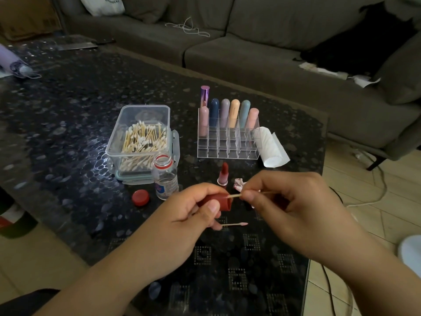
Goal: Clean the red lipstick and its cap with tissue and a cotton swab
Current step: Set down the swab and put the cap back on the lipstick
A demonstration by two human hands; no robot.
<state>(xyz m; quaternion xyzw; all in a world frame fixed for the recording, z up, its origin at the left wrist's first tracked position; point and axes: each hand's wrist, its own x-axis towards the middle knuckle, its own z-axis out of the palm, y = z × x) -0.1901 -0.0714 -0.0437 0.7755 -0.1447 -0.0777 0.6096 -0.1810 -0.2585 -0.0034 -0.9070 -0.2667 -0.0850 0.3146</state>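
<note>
Head view, looking down over a dark patterned table (68, 110). Left hand (182, 215) curled around the red cap (222, 201), open mouth turned toward the right. Right hand (280, 208) pinching the wooden stick of a cotton swab (234, 195), fingertips (247, 197) closed on it, tip buried inside the cap and so hidden. Red lipstick (223, 173) standing upright on the table just beyond the hands, bullet exposed, uncapped. Crumpled tissue (239, 184) just beside it, stained pink. A used swab (234, 224) lying on the table below the cap, pink at one end. Further back: clear box of swabs (141, 137), open small bottle (165, 176) with its red lid (140, 197) lying beside it, acrylic organizer (227, 142) holding pastel lipsticks, tissue roll (271, 147) to its right.

Likely risks: thin stick snapping if pressed hard sideways against the cap wall; cotton shedding or staying stuck inside; open bottle close to the left wrist, easily tipped by a careless sweep; exposed bullet standing near the knuckles, prone to being knocked over and smeared across the table.
</note>
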